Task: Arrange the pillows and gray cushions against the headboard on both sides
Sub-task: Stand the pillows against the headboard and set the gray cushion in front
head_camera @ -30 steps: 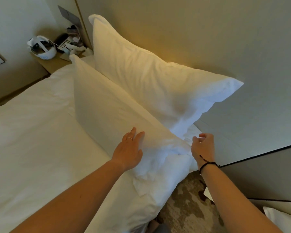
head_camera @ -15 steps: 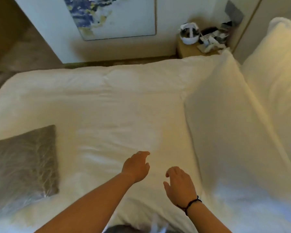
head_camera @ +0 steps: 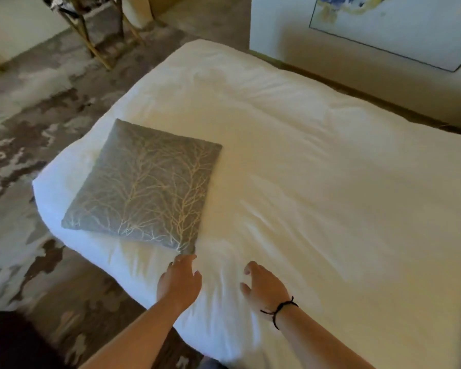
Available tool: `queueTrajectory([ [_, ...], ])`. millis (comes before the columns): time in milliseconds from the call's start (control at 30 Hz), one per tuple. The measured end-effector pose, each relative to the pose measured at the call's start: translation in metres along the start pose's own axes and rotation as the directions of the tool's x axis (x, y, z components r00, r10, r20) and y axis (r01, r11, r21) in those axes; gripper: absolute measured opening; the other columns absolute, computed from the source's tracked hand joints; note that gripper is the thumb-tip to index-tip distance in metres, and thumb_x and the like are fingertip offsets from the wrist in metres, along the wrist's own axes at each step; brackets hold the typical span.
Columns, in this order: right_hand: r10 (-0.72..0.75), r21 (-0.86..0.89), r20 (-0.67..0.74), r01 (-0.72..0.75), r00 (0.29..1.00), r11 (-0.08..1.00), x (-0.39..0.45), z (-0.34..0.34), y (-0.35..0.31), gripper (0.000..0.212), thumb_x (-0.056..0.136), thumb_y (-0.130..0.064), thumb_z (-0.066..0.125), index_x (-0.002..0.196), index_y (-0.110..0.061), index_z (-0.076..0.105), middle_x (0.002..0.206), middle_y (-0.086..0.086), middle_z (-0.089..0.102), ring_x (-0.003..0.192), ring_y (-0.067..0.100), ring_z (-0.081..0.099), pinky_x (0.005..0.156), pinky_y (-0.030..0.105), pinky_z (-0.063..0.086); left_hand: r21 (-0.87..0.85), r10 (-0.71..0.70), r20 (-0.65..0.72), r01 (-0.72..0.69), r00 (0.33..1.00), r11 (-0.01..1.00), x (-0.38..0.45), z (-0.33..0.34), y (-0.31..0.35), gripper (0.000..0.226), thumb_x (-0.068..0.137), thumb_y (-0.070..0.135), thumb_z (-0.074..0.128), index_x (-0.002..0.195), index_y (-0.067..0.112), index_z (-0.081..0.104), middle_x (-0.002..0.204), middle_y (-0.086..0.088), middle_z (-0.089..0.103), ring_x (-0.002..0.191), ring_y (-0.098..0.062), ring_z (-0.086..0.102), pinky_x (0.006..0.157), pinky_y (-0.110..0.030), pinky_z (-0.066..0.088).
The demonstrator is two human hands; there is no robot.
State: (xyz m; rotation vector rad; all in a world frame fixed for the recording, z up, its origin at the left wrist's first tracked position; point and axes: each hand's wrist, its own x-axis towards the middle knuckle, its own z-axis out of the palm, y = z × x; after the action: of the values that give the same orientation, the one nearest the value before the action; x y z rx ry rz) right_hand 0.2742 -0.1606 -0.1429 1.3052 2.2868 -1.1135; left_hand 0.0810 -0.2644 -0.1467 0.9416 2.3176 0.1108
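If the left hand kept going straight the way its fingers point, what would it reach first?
The left hand points up-frame at the near corner of the gray cushion; its fingertips look almost on that corner, so it likely meets the cushion first, though the blur hides whether they already touch.

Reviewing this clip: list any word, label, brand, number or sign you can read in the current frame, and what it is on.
None: no readable text shows in this frame.
gray cushion: only a pale branch pattern, no label.
framed picture on the wall: abstract blue and yellow shapes, no lettering.
white bedding: plain, no tag showing.
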Motion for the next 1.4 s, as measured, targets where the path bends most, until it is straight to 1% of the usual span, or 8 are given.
queueTrajectory([
  [433, 0.372, 0.462, 0.17, -0.408, 0.912, 0.788, 0.198, 0.079, -0.121, 0.064, 0.092, -0.049, 0.054, 0.142, -0.012, 0.039, 0.13, 0.005, 0.057, 0.121, 0.026, 0.054, 0.094, 0.034, 0.045, 0.109, 0.099, -0.143, -0.084, 0.985, 0.99, 0.116, -0.024, -0.115, 0.064, 0.094, 0.032, 0.053, 0.149, 0.037, 0.022, 0.165, 0.005, 0.009, 0.15, -0.02, 0.01, 0.12, -0.04, 0.022],
  [567, 0.512, 0.665, 0.279, -0.548, 0.812, 0.507, 0.23, 0.087, -0.138, 0.041, 0.084, -0.048, 0.066, 0.1, -0.01, 0.066, 0.096, 0.007, 0.069, 0.076, 0.022, 0.062, 0.062, 0.032, 0.049, 0.117, 0.135, -0.168, -0.117, 0.977, 0.986, 0.123, -0.02, -0.125, 0.068, 0.093, 0.033, 0.056, 0.15, 0.036, 0.02, 0.165, 0.006, 0.008, 0.151, -0.02, 0.01, 0.121, -0.039, 0.018],
  [667, 0.585, 0.759, 0.283, -0.551, 0.76, 0.348, 0.24, 0.09, -0.143, 0.03, 0.079, -0.03, 0.077, 0.09, -0.004, 0.07, 0.083, 0.006, 0.069, 0.069, 0.022, 0.063, 0.055, 0.028, 0.047, 0.113, 0.149, -0.18, -0.131, 0.972, 0.985, 0.124, -0.023, -0.129, 0.073, 0.091, 0.03, 0.059, 0.151, 0.035, 0.019, 0.165, 0.008, 0.009, 0.15, -0.019, 0.01, 0.122, -0.04, 0.017],
  [767, 0.599, 0.768, 0.24, -0.526, 0.764, 0.365, 0.238, 0.076, -0.146, 0.024, 0.08, -0.022, 0.077, 0.077, -0.004, 0.061, 0.07, 0.0, 0.057, 0.059, 0.017, 0.052, 0.055, 0.03, 0.044, 0.127, 0.156, -0.188, -0.133, 0.97, 0.983, 0.122, -0.032, -0.129, 0.078, 0.089, 0.032, 0.063, 0.152, 0.034, 0.018, 0.164, 0.006, 0.012, 0.15, -0.021, 0.013, 0.121, -0.042, 0.018],
  [967, 0.488, 0.832, 0.069, -0.32, 0.87, 0.452, 0.19, 0.02, -0.155, 0.026, 0.084, -0.02, 0.072, 0.065, -0.009, 0.059, 0.073, 0.008, 0.069, 0.067, 0.024, 0.066, 0.053, 0.036, 0.051, 0.231, 0.242, -0.284, -0.179, 0.928, 0.956, 0.112, -0.066, -0.098, 0.095, 0.07, 0.056, 0.079, 0.148, 0.034, 0.031, 0.149, -0.002, 0.04, 0.134, -0.028, 0.034, 0.113, -0.048, 0.033],
  [1100, 0.394, 0.766, -0.134, -0.157, 0.909, 0.623, 0.132, -0.034, -0.136, 0.039, 0.082, -0.025, 0.072, 0.06, -0.015, 0.042, 0.057, 0.001, 0.054, 0.057, 0.017, 0.059, 0.052, 0.032, 0.046, 0.191, 0.335, -0.253, -0.293, 0.908, 0.937, 0.098, -0.077, -0.053, 0.108, 0.066, 0.063, 0.077, 0.153, 0.043, 0.015, 0.16, -0.009, 0.02, 0.143, -0.035, 0.019, 0.114, -0.054, 0.026],
  [1233, 0.38, 0.633, -0.343, -0.088, 0.859, 0.769, 0.059, -0.09, -0.085, 0.046, 0.079, -0.026, 0.072, 0.057, -0.018, 0.032, 0.055, -0.001, 0.036, 0.053, 0.019, 0.042, 0.052, 0.03, 0.033, 0.147, 0.453, -0.133, -0.435, 0.881, 0.889, 0.064, -0.062, 0.02, 0.114, 0.069, 0.077, 0.058, 0.149, 0.048, -0.017, 0.165, -0.003, 0.001, 0.15, -0.03, 0.009, 0.121, -0.049, 0.016],
  [1400, 0.401, 0.61, -0.521, 0.001, 0.753, 0.792, -0.05, -0.155, -0.002, 0.041, 0.079, -0.023, 0.072, 0.059, -0.017, 0.037, 0.059, -0.002, 0.04, 0.055, 0.013, 0.041, 0.051, 0.022, 0.031, -0.015, 0.559, -0.105, -0.564, 0.822, 0.826, -0.011, -0.011, 0.14, 0.116, 0.067, 0.073, 0.057, 0.148, 0.047, -0.022, 0.165, -0.003, 0.001, 0.151, -0.028, 0.006, 0.12, -0.05, 0.019],
])
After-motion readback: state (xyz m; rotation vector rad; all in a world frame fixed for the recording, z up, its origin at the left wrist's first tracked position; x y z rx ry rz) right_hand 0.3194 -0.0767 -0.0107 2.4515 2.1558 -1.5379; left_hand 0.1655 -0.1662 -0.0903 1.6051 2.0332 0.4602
